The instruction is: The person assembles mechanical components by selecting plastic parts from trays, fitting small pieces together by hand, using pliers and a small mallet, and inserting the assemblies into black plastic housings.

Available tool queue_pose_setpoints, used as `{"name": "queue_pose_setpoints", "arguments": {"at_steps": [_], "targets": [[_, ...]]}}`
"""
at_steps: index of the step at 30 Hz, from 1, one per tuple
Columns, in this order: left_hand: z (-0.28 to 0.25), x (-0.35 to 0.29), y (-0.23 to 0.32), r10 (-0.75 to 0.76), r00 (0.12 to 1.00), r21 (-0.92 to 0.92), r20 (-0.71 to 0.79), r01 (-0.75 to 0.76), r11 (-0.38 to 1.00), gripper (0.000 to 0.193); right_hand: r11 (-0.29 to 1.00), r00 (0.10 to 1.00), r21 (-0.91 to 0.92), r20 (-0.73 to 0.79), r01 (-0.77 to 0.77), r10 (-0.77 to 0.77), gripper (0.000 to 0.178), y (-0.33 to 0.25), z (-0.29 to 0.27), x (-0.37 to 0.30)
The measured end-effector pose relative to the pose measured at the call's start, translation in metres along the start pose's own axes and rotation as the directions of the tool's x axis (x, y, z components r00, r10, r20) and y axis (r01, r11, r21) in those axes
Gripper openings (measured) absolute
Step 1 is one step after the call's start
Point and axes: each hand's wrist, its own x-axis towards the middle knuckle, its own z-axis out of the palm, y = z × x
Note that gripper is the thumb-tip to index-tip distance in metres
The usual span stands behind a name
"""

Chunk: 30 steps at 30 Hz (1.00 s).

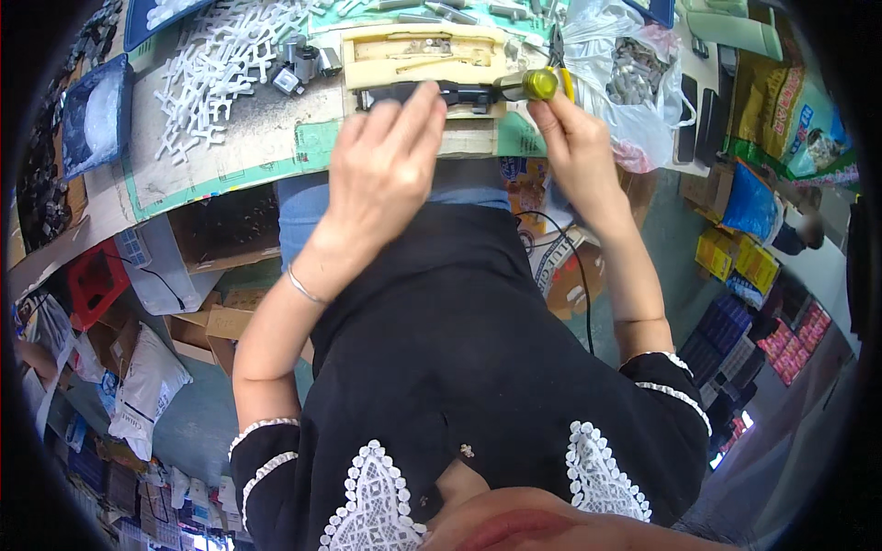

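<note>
My left hand reaches over the bench edge, its bent fingers on a long black part. Its thumb is hidden beneath. That part lies along the near side of a cream-coloured block with a recessed middle. My right hand pinches a tool at its round, see-through yellow-green handle end, thumb and forefinger against its near side. The tool, perhaps a screwdriver, meets the right end of the black part; its tip does not show. Pliers with yellow grips lie just behind the right hand.
White branched plastic pieces are heaped on the left of the bench, near several shiny dark cylinders. A blue bin stands farther left. At right lies a plastic bag of small grey parts. Cartons stand below the bench.
</note>
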Motion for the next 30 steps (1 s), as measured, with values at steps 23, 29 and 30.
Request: {"name": "queue_pose_setpoints", "arguments": {"at_steps": [23, 29, 30], "targets": [[0.027, -0.043, 0.031, -0.178, 0.973, 0.112, 0.146, 0.162, 0.98, 0.01, 0.915, 0.904, 0.069, 0.146, 0.397, -0.402, 0.022, -0.07, 0.032, 0.037], [0.019, -0.038, 0.028, -0.195, 0.972, 0.038, 0.132, 0.192, 0.981, 0.011, 0.904, 0.909, 0.195, 0.101, 0.38, -0.404, 0.024, -0.073, 0.039, 0.064], [0.02, -0.038, 0.026, -0.196, 0.975, 0.001, 0.105, 0.197, 0.98, 0.01, 0.915, 0.899, 0.042, 0.173, 0.402, -0.403, 0.023, -0.073, 0.044, 0.065]]}}
